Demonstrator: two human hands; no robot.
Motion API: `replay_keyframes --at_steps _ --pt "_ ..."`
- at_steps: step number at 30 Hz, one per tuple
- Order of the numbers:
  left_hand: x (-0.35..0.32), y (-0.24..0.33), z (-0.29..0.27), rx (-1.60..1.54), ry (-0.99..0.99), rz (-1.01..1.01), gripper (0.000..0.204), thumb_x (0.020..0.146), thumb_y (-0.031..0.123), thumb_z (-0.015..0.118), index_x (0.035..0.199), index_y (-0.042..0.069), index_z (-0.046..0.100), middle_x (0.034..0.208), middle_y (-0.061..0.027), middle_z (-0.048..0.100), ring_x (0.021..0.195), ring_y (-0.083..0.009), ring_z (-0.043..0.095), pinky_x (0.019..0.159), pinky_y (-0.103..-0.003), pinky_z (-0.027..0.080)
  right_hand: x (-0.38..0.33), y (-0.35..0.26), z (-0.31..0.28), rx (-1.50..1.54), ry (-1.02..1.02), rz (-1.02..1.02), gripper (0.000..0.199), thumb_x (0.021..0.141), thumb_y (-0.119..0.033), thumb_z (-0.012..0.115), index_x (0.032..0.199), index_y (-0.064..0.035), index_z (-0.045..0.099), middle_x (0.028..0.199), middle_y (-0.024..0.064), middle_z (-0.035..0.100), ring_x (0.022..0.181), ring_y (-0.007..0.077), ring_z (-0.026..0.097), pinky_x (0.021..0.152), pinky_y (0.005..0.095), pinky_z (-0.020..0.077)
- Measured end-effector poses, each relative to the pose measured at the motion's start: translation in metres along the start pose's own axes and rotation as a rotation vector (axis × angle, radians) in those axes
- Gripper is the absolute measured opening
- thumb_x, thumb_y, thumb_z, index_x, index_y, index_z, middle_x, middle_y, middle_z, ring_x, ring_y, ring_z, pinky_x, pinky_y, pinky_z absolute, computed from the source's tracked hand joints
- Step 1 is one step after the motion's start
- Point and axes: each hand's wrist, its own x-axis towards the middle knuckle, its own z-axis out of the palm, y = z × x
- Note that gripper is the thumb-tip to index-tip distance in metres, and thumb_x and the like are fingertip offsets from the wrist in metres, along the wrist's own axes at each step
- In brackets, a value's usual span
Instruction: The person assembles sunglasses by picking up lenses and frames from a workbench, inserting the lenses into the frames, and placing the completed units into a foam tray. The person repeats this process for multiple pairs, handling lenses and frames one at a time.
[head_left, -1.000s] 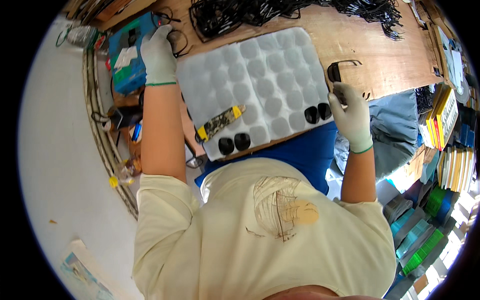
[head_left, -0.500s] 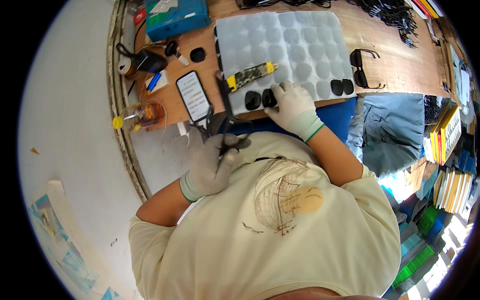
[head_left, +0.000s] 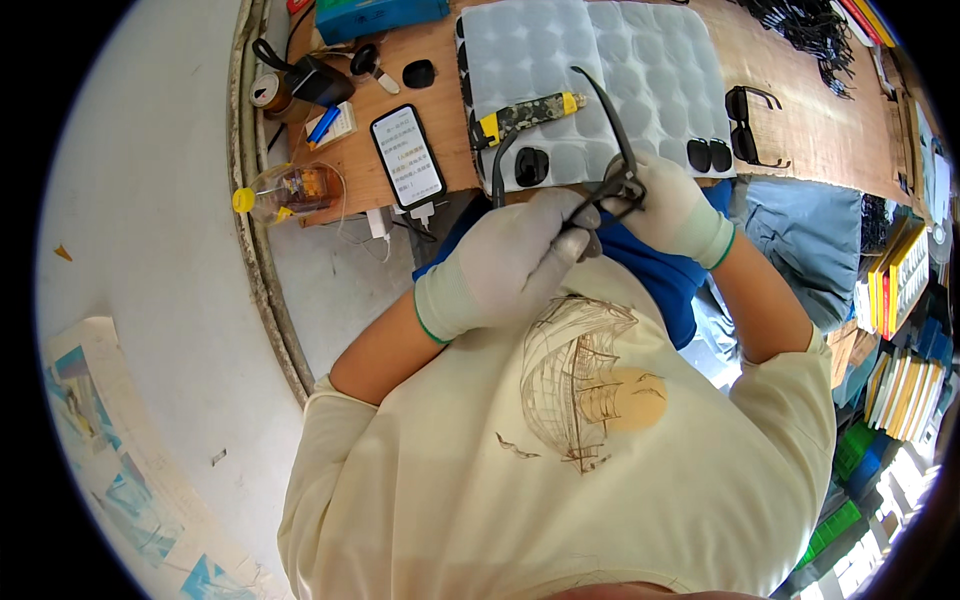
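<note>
A black glasses frame [head_left: 612,182] is held up in front of my chest, its temples pointing away from me. The gloved fingers of my left hand [head_left: 520,255] are closed around it. My right hand [head_left: 672,210], also gloved, meets the frame's right side with bent, closed fingers. A dark lens picked off the mat is at those fingertips, mostly hidden by hand and frame. Beyond the hands, one dark lens [head_left: 532,167] lies on the grey mat with round pockets [head_left: 650,75]. A yellow and camouflage-handled cutter [head_left: 535,116] rests just above it.
Two dark lenses [head_left: 709,155] lie at the mat's right corner, beside black sunglasses [head_left: 745,125]. A lit phone [head_left: 407,155] is left of the mat. Farther left are a yellow-capped bottle [head_left: 290,192], a black box-shaped device [head_left: 318,80] and a can [head_left: 266,90].
My right hand has taken a lens off the mat and come back to the frame. My left hand has moved right and up with the frame. The view has shifted slightly.
</note>
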Motion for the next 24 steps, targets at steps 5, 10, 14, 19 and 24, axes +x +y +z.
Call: replay_keyframes --at_steps 5,10,14,19,24 --pt "0.011 -0.006 0.015 0.019 0.114 -0.064 0.016 0.100 0.008 0.050 0.111 -0.004 0.053 0.085 -0.0152 0.071 0.081 -0.0251 0.071 0.076 -0.035 0.056 -0.010 0.029 0.031 -0.002 0.376 -0.105 0.018 0.077 -0.007 0.073 0.091 -0.0029 0.061 0.093 0.0134 0.063 0.082 0.0366 0.062 0.070 0.0452 0.0509" --pt "0.025 -0.021 0.019 0.118 0.271 -0.124 0.017 0.099 0.011 0.053 0.107 -0.003 0.058 0.082 -0.0167 0.071 0.080 -0.0315 0.071 0.073 -0.038 0.056 -0.036 0.010 0.062 0.356 0.687 0.189 0.017 0.089 -0.005 0.071 0.102 0.0016 0.063 0.101 0.0154 0.074 0.082 0.0198 0.073 0.074 0.0285 0.0559" --pt "0.041 -0.017 0.018 0.118 0.302 -0.116 0.021 0.100 0.010 0.050 0.113 -0.005 0.057 0.088 -0.0140 0.072 0.079 -0.0228 0.070 0.074 -0.033 0.056 -0.051 -0.001 0.041 0.707 0.693 0.216 0.030 0.092 -0.004 0.069 0.119 0.0042 0.060 0.100 0.0140 0.073 0.084 0.0149 0.071 0.076 0.0274 0.0555" --pt "0.048 -0.018 0.039 0.106 0.128 -0.139 0.026 0.103 0.013 0.049 0.118 -0.006 0.056 0.092 -0.0145 0.073 0.083 -0.0206 0.072 0.075 -0.032 0.057 -0.039 -0.030 0.008 0.951 0.639 0.173 0.032 0.094 -0.002 0.065 0.124 0.0037 0.057 0.104 0.0112 0.070 0.086 0.0112 0.067 0.075 0.0246 0.0548" --pt "0.045 -0.018 0.038 0.110 0.122 -0.142 0.027 0.104 0.018 0.048 0.117 -0.005 0.057 0.090 -0.0140 0.072 0.082 -0.0216 0.071 0.076 -0.032 0.056 -0.032 -0.034 0.003 0.970 0.563 0.218 0.029 0.094 -0.002 0.065 0.121 0.0043 0.058 0.099 0.0105 0.069 0.085 0.0114 0.065 0.075 0.0262 0.0544"
